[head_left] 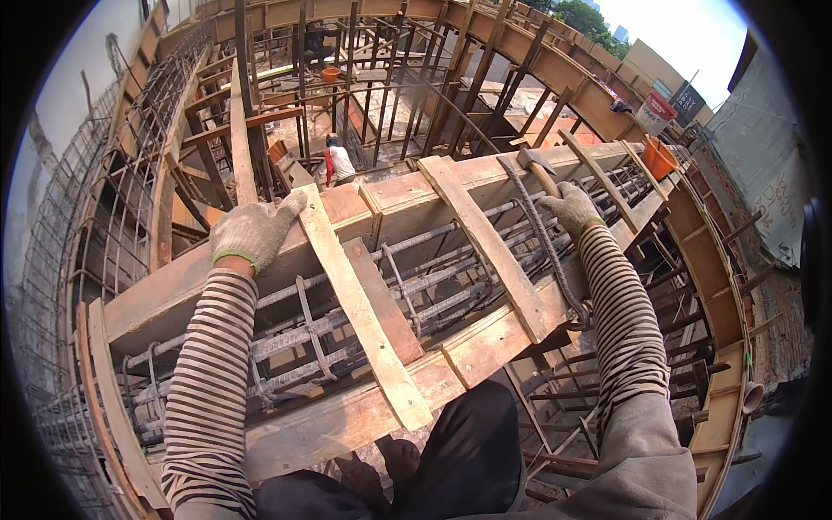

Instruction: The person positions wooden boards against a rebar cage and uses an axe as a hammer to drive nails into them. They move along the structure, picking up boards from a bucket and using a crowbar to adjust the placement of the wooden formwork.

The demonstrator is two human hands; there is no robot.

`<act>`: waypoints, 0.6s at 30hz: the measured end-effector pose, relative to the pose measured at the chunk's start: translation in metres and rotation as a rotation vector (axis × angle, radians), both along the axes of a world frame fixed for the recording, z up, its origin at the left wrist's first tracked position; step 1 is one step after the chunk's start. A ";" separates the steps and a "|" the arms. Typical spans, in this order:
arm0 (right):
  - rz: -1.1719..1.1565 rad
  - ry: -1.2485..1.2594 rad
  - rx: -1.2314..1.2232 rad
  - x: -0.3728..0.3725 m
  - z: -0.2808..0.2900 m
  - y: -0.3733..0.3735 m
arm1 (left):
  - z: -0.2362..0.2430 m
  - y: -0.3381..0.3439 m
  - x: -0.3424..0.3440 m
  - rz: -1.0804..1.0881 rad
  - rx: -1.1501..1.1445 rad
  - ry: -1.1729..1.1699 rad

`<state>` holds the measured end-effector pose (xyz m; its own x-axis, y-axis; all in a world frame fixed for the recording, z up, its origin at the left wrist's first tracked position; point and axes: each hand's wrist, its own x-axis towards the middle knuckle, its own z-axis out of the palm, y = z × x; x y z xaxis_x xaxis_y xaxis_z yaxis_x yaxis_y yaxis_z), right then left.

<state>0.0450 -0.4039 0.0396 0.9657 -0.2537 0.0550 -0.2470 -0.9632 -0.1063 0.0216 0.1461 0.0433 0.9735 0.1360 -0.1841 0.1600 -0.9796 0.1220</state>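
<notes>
My left hand, in a knitted glove, is closed over the far board of a long wooden formwork. Its fingertips reach the top end of a pale wooden cross plank. In my gloved right hand is a hammer, held by its handle near the far board, head pointing away. Just left of that hand, a bent steel bar lies across the formwork. A second cross plank spans it further left. Inside the trough run ribbed rebars with stirrups.
An orange bucket stands at the right end of the formwork. Beneath are poles, props and deep gaps. Beyond, a person in white and red is lower down, and another person is further off. A rebar cage curves along the left.
</notes>
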 end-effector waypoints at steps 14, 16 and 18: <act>0.471 0.221 0.287 -0.142 -0.015 0.288 | -0.015 0.005 0.004 -0.057 0.036 -0.056; 0.526 0.136 0.259 -0.141 -0.020 0.291 | -0.015 0.005 0.005 -0.051 0.024 -0.068; 0.531 0.101 0.159 -0.140 -0.026 0.303 | -0.023 0.013 0.008 -0.070 0.006 -0.135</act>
<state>-0.0948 -0.1011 0.0138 0.9616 0.2710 -0.0440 0.2508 -0.9321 -0.2611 0.0296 0.1595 0.0205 0.9964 0.0680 -0.0506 0.0742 -0.9884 0.1322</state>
